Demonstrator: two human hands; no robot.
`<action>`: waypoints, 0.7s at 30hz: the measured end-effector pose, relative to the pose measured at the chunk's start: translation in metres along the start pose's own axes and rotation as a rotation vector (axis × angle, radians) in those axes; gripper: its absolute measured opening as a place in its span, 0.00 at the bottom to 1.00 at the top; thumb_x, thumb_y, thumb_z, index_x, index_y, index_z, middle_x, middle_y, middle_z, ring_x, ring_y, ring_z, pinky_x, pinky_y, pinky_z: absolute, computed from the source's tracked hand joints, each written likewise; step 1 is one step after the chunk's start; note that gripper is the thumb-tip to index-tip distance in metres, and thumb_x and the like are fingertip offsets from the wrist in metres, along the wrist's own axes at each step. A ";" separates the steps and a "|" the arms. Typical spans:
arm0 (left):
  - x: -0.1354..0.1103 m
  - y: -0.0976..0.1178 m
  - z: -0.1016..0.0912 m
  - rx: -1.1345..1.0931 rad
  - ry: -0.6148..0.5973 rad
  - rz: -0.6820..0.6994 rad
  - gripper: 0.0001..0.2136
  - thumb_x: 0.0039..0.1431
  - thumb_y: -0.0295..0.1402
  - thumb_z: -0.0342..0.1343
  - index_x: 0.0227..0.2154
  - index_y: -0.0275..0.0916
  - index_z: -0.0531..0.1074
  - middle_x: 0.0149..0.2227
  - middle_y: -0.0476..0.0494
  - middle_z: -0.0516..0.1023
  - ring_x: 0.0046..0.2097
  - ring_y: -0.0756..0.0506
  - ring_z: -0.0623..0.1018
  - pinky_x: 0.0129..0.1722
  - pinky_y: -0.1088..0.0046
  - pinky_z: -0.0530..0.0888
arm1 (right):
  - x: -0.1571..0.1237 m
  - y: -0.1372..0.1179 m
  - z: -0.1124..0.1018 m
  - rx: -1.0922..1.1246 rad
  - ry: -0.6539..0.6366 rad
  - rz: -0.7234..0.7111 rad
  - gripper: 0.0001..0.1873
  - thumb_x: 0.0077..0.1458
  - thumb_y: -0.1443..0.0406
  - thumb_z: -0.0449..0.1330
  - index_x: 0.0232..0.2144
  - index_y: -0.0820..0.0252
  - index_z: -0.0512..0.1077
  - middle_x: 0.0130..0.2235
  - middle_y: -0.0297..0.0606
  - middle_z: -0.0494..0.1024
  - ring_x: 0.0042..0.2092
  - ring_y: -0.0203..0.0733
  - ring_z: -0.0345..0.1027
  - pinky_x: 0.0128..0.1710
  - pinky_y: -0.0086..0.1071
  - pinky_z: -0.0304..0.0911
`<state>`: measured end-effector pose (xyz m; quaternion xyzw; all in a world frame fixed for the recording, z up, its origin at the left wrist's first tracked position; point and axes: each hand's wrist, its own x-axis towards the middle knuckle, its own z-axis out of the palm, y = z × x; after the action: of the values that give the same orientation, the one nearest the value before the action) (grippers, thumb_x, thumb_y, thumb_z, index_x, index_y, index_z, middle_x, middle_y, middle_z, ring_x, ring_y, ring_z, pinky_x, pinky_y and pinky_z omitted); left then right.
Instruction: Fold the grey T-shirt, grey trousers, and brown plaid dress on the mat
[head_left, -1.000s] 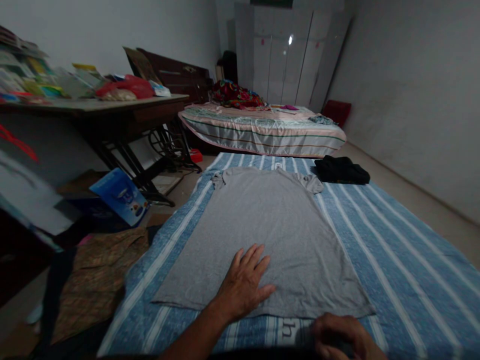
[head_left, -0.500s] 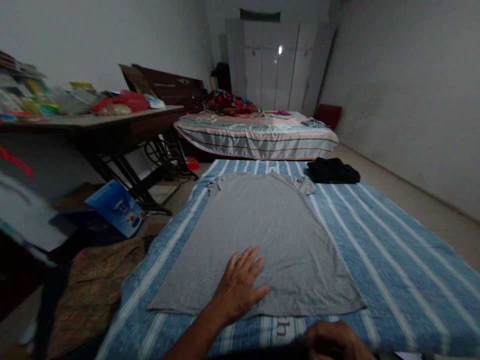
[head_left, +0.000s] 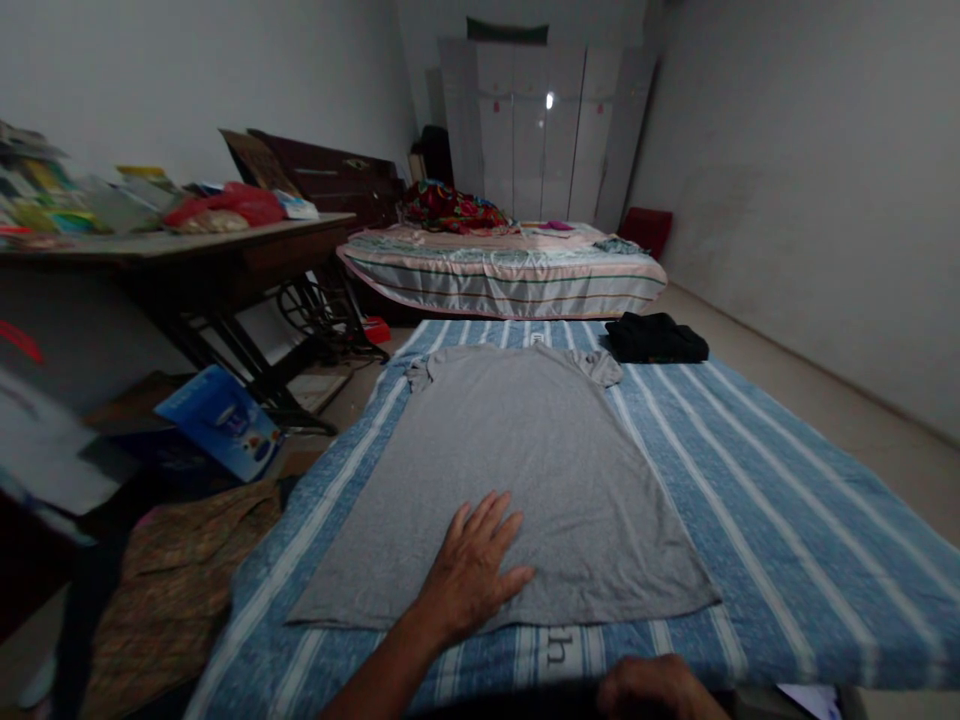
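Note:
A grey short-sleeved T-shirt (head_left: 525, 450) is spread flat on a blue-and-white striped cloth (head_left: 795, 500), its sleeves at the far end and its hem towards me. My left hand (head_left: 469, 570) lies open, palm down with spread fingers, on the lower middle of the T-shirt near the hem. At the bottom edge of the view, my right hand (head_left: 660, 690) is curled in shadow, just off the hem and apart from the T-shirt. Its fingertips are hidden, and whether it holds anything does not show.
A folded black garment (head_left: 654, 338) lies on the cloth at the far right. Beyond is a bed (head_left: 502, 280) with a striped satiny cover. At left stand a cluttered sewing-machine table (head_left: 247, 240), a blue box (head_left: 225, 420) and a brown patterned cloth (head_left: 180, 570).
The whole view has shifted slightly. My left hand stays flat on the T-shirt in nearly the same place, and my right hand remains low at the bottom edge.

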<state>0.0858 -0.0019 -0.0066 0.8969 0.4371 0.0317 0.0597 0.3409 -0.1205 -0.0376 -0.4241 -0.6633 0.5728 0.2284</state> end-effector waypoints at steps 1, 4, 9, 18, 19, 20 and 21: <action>0.000 0.000 0.001 -0.001 0.008 0.002 0.29 0.63 0.53 0.45 0.61 0.41 0.62 0.66 0.35 0.57 0.66 0.37 0.58 0.63 0.48 0.55 | 0.002 0.000 0.001 -0.016 -0.015 -0.010 0.31 0.46 0.38 0.54 0.28 0.59 0.73 0.25 0.34 0.70 0.28 0.36 0.63 0.30 0.28 0.59; 0.000 -0.002 0.004 0.010 0.013 -0.004 0.29 0.63 0.52 0.46 0.61 0.41 0.62 0.66 0.36 0.57 0.66 0.37 0.58 0.63 0.49 0.55 | 0.004 -0.004 0.005 -0.003 -0.009 -0.030 0.31 0.46 0.37 0.54 0.27 0.59 0.73 0.25 0.35 0.70 0.28 0.36 0.63 0.30 0.28 0.59; 0.001 -0.004 0.010 0.044 0.062 0.012 0.28 0.63 0.52 0.46 0.60 0.42 0.63 0.66 0.37 0.58 0.65 0.38 0.59 0.63 0.51 0.54 | 0.001 -0.007 0.010 0.061 0.008 -0.018 0.27 0.49 0.42 0.56 0.27 0.61 0.73 0.23 0.32 0.67 0.25 0.32 0.58 0.27 0.26 0.56; 0.002 -0.008 0.014 0.078 0.117 0.052 0.28 0.63 0.52 0.44 0.60 0.42 0.64 0.65 0.37 0.61 0.64 0.39 0.61 0.63 0.53 0.55 | -0.001 -0.003 0.015 0.060 0.020 -0.026 0.29 0.51 0.42 0.54 0.31 0.62 0.76 0.25 0.35 0.72 0.27 0.34 0.62 0.28 0.26 0.58; 0.002 -0.008 0.014 0.084 0.112 0.053 0.28 0.63 0.53 0.44 0.60 0.42 0.64 0.65 0.37 0.61 0.64 0.39 0.61 0.63 0.53 0.55 | -0.001 -0.005 0.015 0.058 0.025 -0.017 0.29 0.50 0.42 0.55 0.32 0.61 0.76 0.26 0.36 0.73 0.28 0.35 0.63 0.29 0.26 0.59; 0.002 -0.007 0.013 0.090 0.105 0.053 0.28 0.63 0.53 0.44 0.60 0.42 0.64 0.65 0.37 0.61 0.65 0.38 0.61 0.62 0.53 0.55 | -0.001 -0.007 0.015 0.054 0.038 -0.005 0.28 0.50 0.43 0.56 0.32 0.61 0.77 0.27 0.36 0.74 0.28 0.35 0.64 0.29 0.26 0.60; 0.002 -0.007 0.013 0.096 0.101 0.051 0.28 0.64 0.52 0.44 0.60 0.42 0.64 0.65 0.37 0.60 0.65 0.38 0.60 0.62 0.53 0.55 | -0.001 -0.009 0.015 0.053 0.056 0.011 0.26 0.50 0.44 0.56 0.33 0.60 0.77 0.27 0.36 0.74 0.28 0.36 0.64 0.29 0.26 0.60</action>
<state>0.0829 0.0031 -0.0201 0.9068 0.4177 0.0572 -0.0063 0.3270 -0.1294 -0.0328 -0.4373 -0.6390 0.5792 0.2549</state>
